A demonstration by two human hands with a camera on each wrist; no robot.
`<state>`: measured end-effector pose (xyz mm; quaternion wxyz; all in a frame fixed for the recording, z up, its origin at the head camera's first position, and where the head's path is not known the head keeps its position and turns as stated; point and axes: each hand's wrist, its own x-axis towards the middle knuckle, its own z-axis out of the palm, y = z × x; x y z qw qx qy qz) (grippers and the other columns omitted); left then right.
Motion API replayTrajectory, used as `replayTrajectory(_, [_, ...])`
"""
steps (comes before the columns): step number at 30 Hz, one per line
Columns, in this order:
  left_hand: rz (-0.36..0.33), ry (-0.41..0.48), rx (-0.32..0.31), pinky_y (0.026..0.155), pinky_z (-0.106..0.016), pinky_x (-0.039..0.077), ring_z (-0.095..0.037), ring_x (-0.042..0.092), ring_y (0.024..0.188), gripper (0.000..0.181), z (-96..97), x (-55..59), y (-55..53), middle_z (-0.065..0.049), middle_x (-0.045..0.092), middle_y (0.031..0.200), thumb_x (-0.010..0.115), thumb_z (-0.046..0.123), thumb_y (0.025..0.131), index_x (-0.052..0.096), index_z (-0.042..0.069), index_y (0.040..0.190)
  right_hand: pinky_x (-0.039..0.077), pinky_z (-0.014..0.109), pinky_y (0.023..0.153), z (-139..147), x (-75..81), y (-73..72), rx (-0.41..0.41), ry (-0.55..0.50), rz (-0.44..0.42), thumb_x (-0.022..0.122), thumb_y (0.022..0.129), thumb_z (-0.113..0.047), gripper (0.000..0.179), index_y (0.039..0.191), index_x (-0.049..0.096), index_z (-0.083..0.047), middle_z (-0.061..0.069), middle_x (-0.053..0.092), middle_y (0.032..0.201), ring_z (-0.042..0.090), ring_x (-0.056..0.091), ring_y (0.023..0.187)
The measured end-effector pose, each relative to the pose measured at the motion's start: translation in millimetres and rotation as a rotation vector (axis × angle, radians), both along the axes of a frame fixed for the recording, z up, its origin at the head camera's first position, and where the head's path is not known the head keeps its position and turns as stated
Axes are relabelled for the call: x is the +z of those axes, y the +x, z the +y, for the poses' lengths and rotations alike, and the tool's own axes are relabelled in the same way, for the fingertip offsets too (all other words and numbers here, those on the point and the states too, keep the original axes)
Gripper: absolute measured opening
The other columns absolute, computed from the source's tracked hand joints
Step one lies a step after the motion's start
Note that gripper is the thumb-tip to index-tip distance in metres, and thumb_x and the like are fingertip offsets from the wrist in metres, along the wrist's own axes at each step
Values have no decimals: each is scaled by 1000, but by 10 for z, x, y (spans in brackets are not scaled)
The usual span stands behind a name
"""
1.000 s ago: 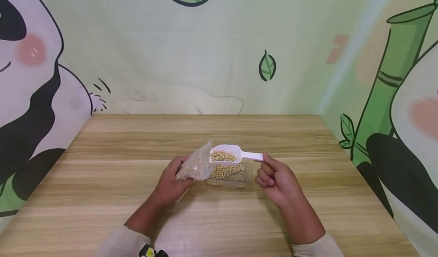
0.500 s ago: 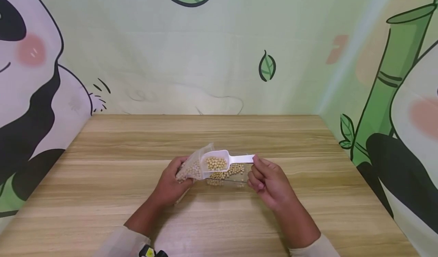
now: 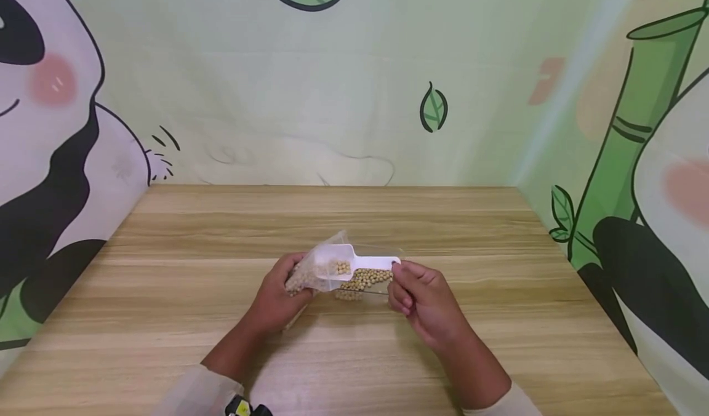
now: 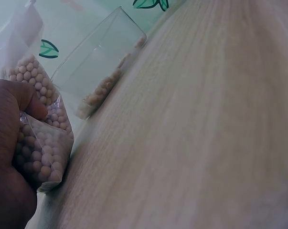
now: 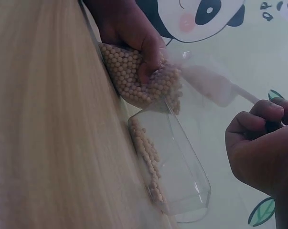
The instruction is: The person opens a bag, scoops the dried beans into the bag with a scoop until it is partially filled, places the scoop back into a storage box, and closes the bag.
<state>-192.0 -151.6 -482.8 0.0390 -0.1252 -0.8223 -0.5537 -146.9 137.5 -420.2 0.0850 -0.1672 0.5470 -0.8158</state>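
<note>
My left hand grips a clear plastic bag full of pale round beans, its mouth tilted toward the right. The fingers of my right hand pinch the end of a white scoop's handle. The white scoop has its bowl inside the bag's mouth, and some beans show in it through the film. Under the scoop stands a clear rectangular box with a layer of beans along its bottom. In the head view, the scoop and bag partly cover this box.
All of this is on a wood-grain table. Behind it hangs a pale green backdrop with printed pandas, leaves and bamboo. A dark and yellow device shows at the left sleeve.
My right hand has moved left and slightly down, carrying the scoop's bowl from the bag's opening into the bag. Fewer beans are seen in the bowl. The left hand has hardly moved.
</note>
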Motion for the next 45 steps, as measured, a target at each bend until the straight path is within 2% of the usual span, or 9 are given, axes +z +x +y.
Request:
replayTrajectory(4, [1, 2, 4, 105, -34, 50, -22, 62, 121, 61, -12, 10, 4, -16, 68, 142, 77, -4, 88, 60, 6, 146, 31, 23, 60, -73, 6, 53, -85, 112, 74, 51, 114, -9, 37, 78, 48, -5, -9, 44, 62, 4, 42, 58])
replayTrajectory(7, [3, 8, 4, 104, -34, 51, -22, 62, 120, 61, -13, 12, 6, -16, 69, 141, 77, -5, 88, 60, 5, 146, 37, 21, 57, -107, 14, 100, -172, 212, 155, 54, 113, -7, 25, 96, 64, 8, -5, 44, 63, 5, 43, 58])
replayTrajectory(10, [11, 8, 3, 102, -33, 51, -21, 62, 118, 60, -13, 8, 6, -16, 70, 140, 77, -4, 89, 60, 5, 145, 39, 22, 54, -119, 17, 129, -223, 238, 248, 53, 112, -2, 24, 109, 66, 17, 2, 41, 62, 8, 42, 56])
replayTrajectory(16, [25, 12, 4, 104, -34, 51, -21, 62, 119, 59, -6, -1, -3, -15, 69, 140, 78, -3, 88, 62, 5, 144, 35, 32, 47, -91, 33, 132, -267, 171, 401, 49, 111, 5, 21, 99, 62, 16, 11, 35, 62, 22, 37, 52])
replayTrajectory(21, [10, 12, 6, 106, -37, 51, -23, 63, 121, 60, 8, -4, -10, -14, 69, 141, 78, -3, 88, 62, 6, 144, 34, 33, 46, -56, 73, 126, -296, 155, 410, 50, 112, 2, 26, 89, 57, 11, 11, 34, 61, 23, 36, 52])
replayTrajectory(26, [-15, 19, 12, 106, -36, 51, -22, 63, 121, 60, 6, 6, 1, -14, 69, 143, 76, -2, 89, 60, 7, 146, 30, 32, 46, -18, 106, 102, -370, 134, 320, 51, 115, -10, 39, 79, 46, 5, 7, 30, 59, 21, 32, 51])
replayTrajectory(33, [-53, 61, 19, 105, -29, 50, -23, 62, 123, 62, 5, 14, -15, -18, 68, 144, 73, -5, 89, 58, 5, 149, 19, 33, 56, 86, 120, -11, -490, -72, 72, 49, 116, -15, 46, 72, 41, -8, 3, 24, 60, 18, 23, 54])
replayTrajectory(38, [-87, 89, 28, 111, -39, 50, -29, 62, 130, 62, 2, 33, -17, -21, 66, 147, 72, -5, 91, 56, 5, 151, 25, 27, 59, 159, 117, -92, -565, -100, -106, 49, 117, -18, 49, 70, 35, -13, -3, 29, 59, 9, 30, 53])
replayTrajectory(45, [-151, 134, 90, 115, -50, 47, -33, 57, 137, 63, -2, 80, 3, -19, 60, 153, 70, 0, 95, 52, 8, 154, 29, 25, 58, 193, 75, -153, -506, -29, -346, 50, 117, -23, 36, 84, 62, -12, -8, 34, 58, 6, 34, 50])
